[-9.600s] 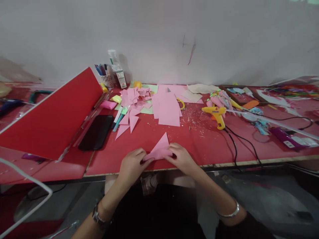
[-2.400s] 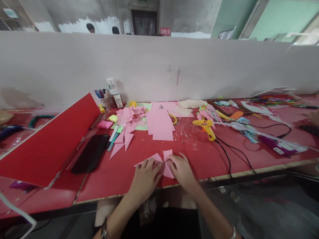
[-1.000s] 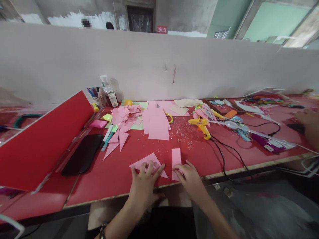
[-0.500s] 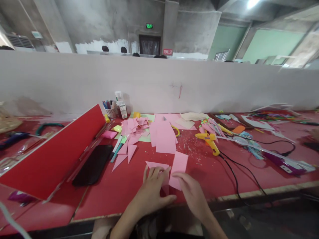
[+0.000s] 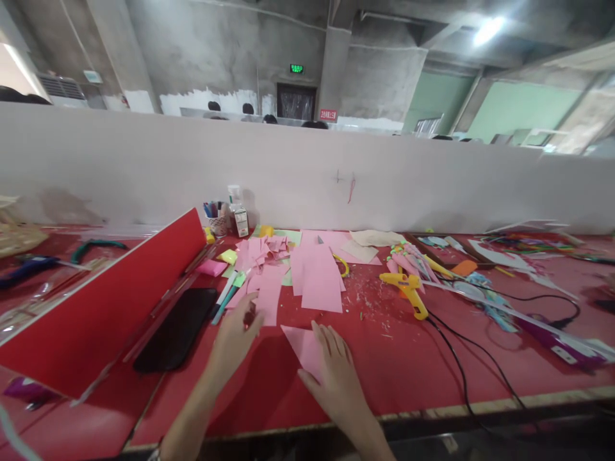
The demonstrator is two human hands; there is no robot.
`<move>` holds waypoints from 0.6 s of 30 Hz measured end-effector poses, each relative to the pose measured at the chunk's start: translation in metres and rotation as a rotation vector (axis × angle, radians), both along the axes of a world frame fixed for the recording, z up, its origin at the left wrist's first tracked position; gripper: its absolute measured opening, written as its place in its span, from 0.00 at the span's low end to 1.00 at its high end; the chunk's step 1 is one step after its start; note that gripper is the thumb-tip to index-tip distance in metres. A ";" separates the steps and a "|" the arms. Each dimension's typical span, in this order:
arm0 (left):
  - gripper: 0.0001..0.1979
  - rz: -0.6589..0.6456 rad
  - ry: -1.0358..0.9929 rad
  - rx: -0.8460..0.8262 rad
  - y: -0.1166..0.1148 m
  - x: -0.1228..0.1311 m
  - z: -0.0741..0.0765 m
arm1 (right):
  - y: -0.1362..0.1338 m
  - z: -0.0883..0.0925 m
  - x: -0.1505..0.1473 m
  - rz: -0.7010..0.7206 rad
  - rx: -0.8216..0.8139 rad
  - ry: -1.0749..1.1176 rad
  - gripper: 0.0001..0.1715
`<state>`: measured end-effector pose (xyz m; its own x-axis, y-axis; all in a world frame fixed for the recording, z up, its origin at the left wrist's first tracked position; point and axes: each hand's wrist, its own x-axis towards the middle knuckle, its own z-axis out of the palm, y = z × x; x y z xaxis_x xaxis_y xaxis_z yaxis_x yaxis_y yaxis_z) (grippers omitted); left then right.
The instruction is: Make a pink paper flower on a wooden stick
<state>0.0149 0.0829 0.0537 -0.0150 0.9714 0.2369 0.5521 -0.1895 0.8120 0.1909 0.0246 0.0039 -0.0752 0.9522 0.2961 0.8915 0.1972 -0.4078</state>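
Note:
My left hand (image 5: 234, 338) reaches forward and left, its fingertips closed on the near end of a pink paper strip (image 5: 269, 298). The strip lies over the edge of a pile of pink cut triangles (image 5: 259, 253). My right hand (image 5: 336, 374) lies flat on the red table (image 5: 413, 365) with its fingers stretched out. It presses on a pink paper triangle (image 5: 298, 341), whose far corner shows beyond the fingers.
A red board (image 5: 106, 301) leans at the left, with a black phone (image 5: 177, 328) beside it. Pink sheets (image 5: 319, 278), a yellow glue gun (image 5: 408, 289) with black cables (image 5: 461, 368), a pen cup (image 5: 216, 221) and craft clutter lie further back. A white partition (image 5: 307, 173) closes off the rear.
The head has tilted up. The pink strip went from by my right hand to my left, which moved it left to the triangle pile. My right hand now rests flat on the triangle.

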 end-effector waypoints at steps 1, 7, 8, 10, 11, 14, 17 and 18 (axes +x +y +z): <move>0.14 0.029 0.039 0.012 0.006 -0.005 0.005 | 0.001 -0.002 0.001 0.004 -0.004 -0.031 0.31; 0.07 0.010 0.137 -0.002 0.055 -0.012 0.023 | 0.000 -0.008 0.004 0.005 0.041 -0.035 0.26; 0.07 0.022 0.119 -0.031 0.065 -0.011 0.024 | -0.001 -0.008 0.004 0.002 0.044 -0.030 0.25; 0.07 0.032 0.103 -0.083 0.085 -0.010 0.026 | -0.002 -0.004 0.003 0.013 0.041 -0.022 0.25; 0.08 0.031 0.099 -0.110 0.095 -0.009 0.026 | -0.003 -0.002 0.002 0.021 0.034 -0.018 0.24; 0.09 0.045 0.084 -0.175 0.119 -0.009 0.025 | -0.004 0.003 0.000 0.022 0.006 -0.008 0.22; 0.07 0.057 0.043 -0.235 0.136 -0.007 0.021 | -0.004 0.005 -0.001 0.019 0.005 -0.019 0.21; 0.10 0.055 0.016 -0.246 0.140 -0.005 0.019 | -0.004 0.005 -0.002 0.019 0.017 -0.030 0.21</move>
